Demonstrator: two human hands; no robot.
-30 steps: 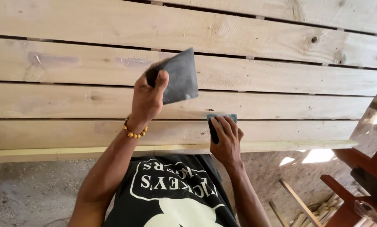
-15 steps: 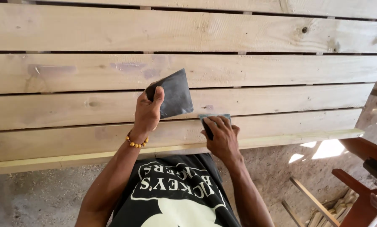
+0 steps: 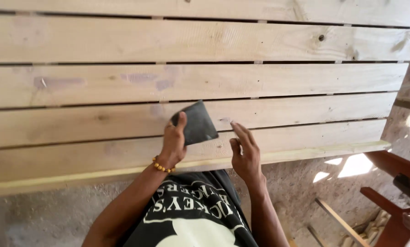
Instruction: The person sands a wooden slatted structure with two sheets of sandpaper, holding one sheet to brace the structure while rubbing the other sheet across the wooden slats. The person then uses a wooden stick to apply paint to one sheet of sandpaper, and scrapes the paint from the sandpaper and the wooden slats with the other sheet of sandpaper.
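A rough concrete floor (image 3: pixel 40 215), dusted with what may be sawdust, is seen at the bottom. Bright patches of sunlight (image 3: pixel 353 164) are cast on it at the right. Dark red wooden furniture (image 3: pixel 397 183) is glimpsed at the right edge, with loose wooden sticks (image 3: pixel 346 224) lying beside it.

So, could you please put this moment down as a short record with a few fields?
Left hand: left hand pinches a dark sheet of sandpaper, thumb on top
Right hand: right hand is open and holds nothing, fingers spread just right of the sheet
Surface: pale wooden slats with narrow gaps between them
Marks: greyish filler patches on the slats
Wrist: yellow bead bracelet on the left wrist
Floor: dusty ground; red-brown wooden frame at right
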